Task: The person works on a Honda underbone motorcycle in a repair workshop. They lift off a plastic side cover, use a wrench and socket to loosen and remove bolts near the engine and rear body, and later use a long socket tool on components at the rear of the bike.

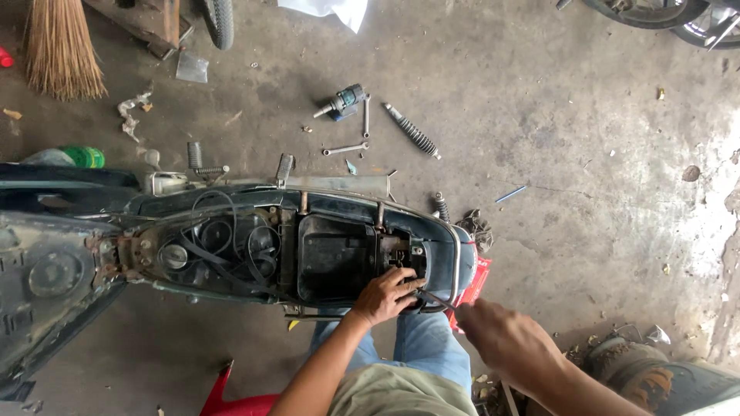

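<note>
Nearest me, my right hand (505, 339) was at lower right, fingers curled around a thin dark tool (435, 299) angled toward the scooter's open rear frame (401, 254) at frame centre. My left hand (388, 295) rested on that frame's edge, fingers bent and pressing down, seemingly to steady it. Wrenches (345, 149) lay on the floor above.

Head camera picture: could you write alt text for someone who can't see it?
Seen from above, a person's left hand rests on the rear of an opened scooter with its seat off, while the right hand holds a thin tool beside it. Wrenches, a shock absorber and a power drill lie on the concrete floor.
</note>
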